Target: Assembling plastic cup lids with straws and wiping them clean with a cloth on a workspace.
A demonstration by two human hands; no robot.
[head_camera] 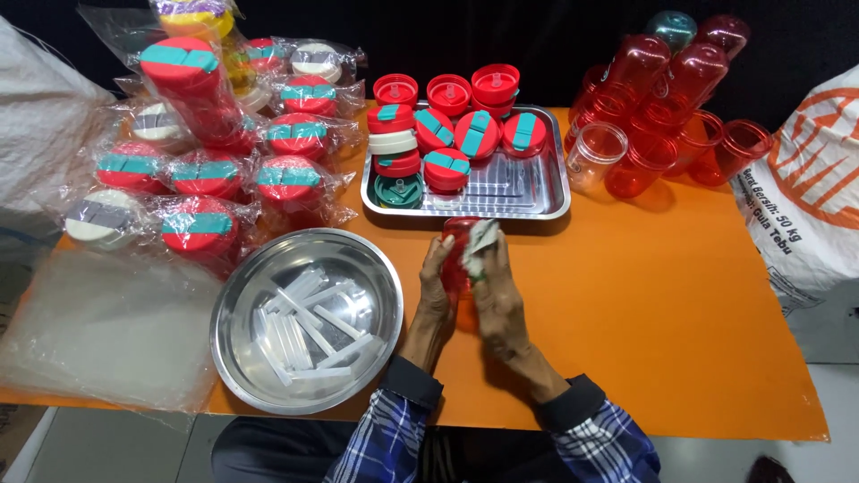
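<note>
Near the table's [626, 295] front edge, the left hand [436, 291] wraps a red bottle [458, 268], steadying it. The right hand [497, 300] pinches a white cloth [479, 243] against its top, seemingly for wiping.

Both hands meet over the orange table [626, 295]: the left hand [436, 291] grips a red cup [458, 259], the right hand [497, 300] presses a white cloth [479, 243] against it. A steel bowl [268, 268] of clear straws [304, 331] sits just left; a tray [528, 192] of red lids [447, 125] lies beyond, red cups [662, 107] to the right.
</note>
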